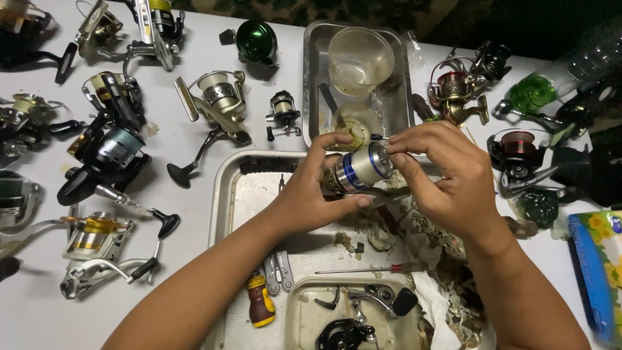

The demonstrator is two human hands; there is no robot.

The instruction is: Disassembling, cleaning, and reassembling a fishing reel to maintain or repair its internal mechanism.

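White desk (194, 139), fishing reels scattered from 9 to 3 o'clock. Over the steel tray (223, 194) at centre, my left hand (311, 194) is closed around a silver-and-blue spool (361, 170), long axis tilted, open end toward 2 o'clock. My right hand (447, 178) pinches that end with fingertips.

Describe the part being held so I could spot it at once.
Start at the big metal tray mid-table. Just above it the left hand and right hand meet around a spool. It is a silver cylinder with blue bands, detached, unlike the whole reels lying around.
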